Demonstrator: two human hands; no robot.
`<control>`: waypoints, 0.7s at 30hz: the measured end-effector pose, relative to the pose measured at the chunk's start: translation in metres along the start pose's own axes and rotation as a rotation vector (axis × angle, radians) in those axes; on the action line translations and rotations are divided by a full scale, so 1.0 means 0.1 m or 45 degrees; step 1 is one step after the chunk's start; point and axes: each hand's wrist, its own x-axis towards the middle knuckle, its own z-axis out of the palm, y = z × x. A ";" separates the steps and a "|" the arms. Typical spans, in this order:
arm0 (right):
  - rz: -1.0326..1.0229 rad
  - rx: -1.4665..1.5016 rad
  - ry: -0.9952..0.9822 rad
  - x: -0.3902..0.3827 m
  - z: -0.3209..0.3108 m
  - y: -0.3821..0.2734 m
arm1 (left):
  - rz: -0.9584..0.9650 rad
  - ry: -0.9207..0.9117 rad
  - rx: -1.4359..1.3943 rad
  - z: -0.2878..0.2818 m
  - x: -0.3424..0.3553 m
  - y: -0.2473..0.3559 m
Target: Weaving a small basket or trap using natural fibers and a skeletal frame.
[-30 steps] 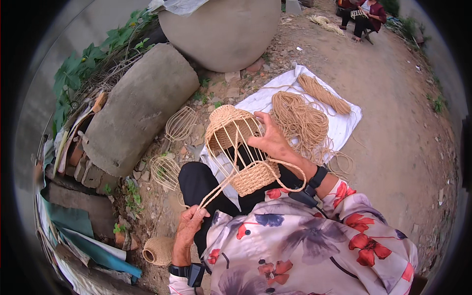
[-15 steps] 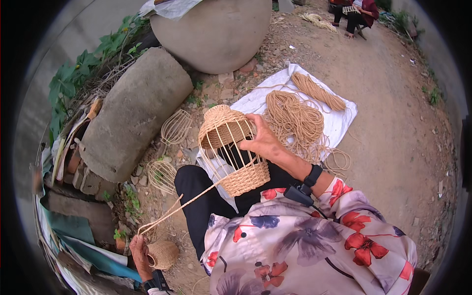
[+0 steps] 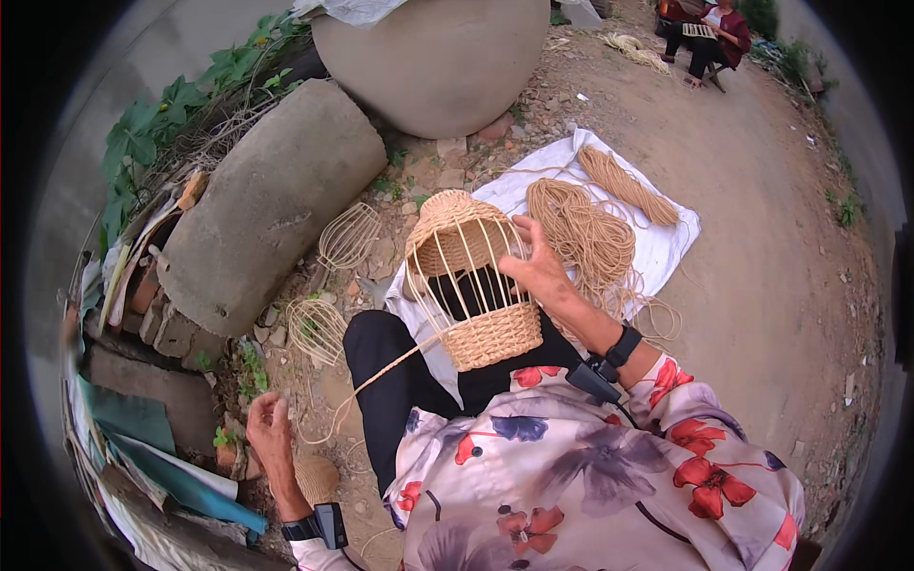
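Note:
A partly woven basket (image 3: 492,337) rests over my lap, tilted, its top toward the far side. It has a tightly woven band at the near end, a woven domed top (image 3: 455,214) and bare thin ribs between them. My right hand (image 3: 543,271) grips its right side, thumb and fingers around the ribs. From the woven band a twisted cord (image 3: 386,369) runs to the lower left and hangs slack in a bend. My left hand (image 3: 270,428) is raised beyond the cord's bend, fingers loosely curled and apart, with no cord seen in it.
Cord bundles (image 3: 583,228) lie on a white sheet (image 3: 681,238) ahead. Two rib frames (image 3: 349,236) and a small woven basket (image 3: 317,478) sit at left, near a concrete cylinder (image 3: 276,205) and a big round vat (image 3: 433,71). Another person (image 3: 709,38) sits far right.
My left hand has let go of the cord, which went from taut to slack. The basket and my right hand have shifted slightly right in the picture.

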 end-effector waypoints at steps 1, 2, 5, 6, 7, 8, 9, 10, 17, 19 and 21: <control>0.003 -0.013 -0.020 -0.01 -0.04 0.06 | -0.272 -0.283 -0.340 0.21 -0.23 0.72; 0.007 0.028 -0.002 0.01 -0.05 0.11 | -0.334 -0.650 -0.457 0.34 -0.41 1.01; 0.015 0.062 -0.048 0.01 -0.04 0.08 | -0.687 -1.347 -0.950 0.88 -0.56 1.23; 0.028 0.066 -0.057 0.00 -0.01 0.06 | -0.827 -1.254 -1.216 1.03 -0.56 1.22; 0.046 0.071 -0.046 -0.01 -0.01 0.05 | -0.961 -1.169 -1.474 1.17 -0.52 1.23; 0.032 0.071 -0.059 -0.01 -0.01 0.07 | -0.963 -1.156 -1.491 1.26 -0.49 1.29; 0.031 0.061 -0.075 -0.01 0.00 0.07 | -0.909 -1.015 -1.635 1.34 -0.46 1.37; 0.007 0.083 -0.075 -0.02 -0.01 0.09 | -0.853 -0.875 -1.772 1.41 -0.42 1.40; -0.005 0.126 -0.052 -0.05 -0.01 0.07 | -0.480 -0.839 -1.551 1.63 -0.17 1.62; -0.020 0.104 -0.078 -0.03 -0.03 0.10 | -0.265 -0.759 -1.212 1.71 -0.10 1.72; -0.020 0.084 -0.084 -0.03 -0.02 0.09 | -0.100 -0.730 -1.086 1.80 -0.07 1.78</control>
